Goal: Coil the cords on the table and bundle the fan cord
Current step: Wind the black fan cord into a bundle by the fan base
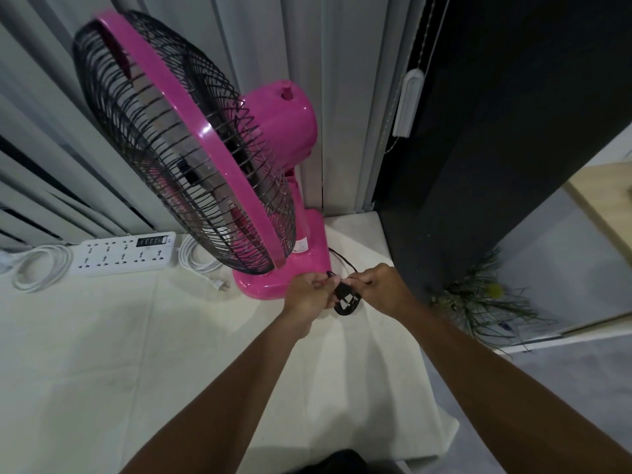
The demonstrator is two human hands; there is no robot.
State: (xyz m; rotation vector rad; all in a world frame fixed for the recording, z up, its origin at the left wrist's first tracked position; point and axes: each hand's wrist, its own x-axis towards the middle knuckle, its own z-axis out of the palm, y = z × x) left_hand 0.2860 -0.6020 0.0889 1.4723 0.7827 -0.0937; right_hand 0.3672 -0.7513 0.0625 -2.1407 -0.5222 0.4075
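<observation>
A table [102, 354] draped in a creased white cloth is filling the lower half of the view. A pink fan [212, 148] with a black wire cage is standing upright on it near the far right corner, its base carrying a small sticker too blurred to read. To the fan's left, a white power strip [124, 253] is lying flat against the blinds; its dark panel shows markings, but none are legible. A white cord [41, 266] is lying coiled at the strip's left end, and a second white coil [200, 256] with its plug is lying between the strip and the fan base.

Both bare arms are reaching forward, the hands meeting just in front of the fan base. The left hand [309, 295] is clenching around a small black bundle of fan cord [345, 299], with the plug prongs pointing toward the camera. The right hand [383, 289] is pinching the same cord, fingers curled tightly, while a black strand is trailing back to the fan.
</observation>
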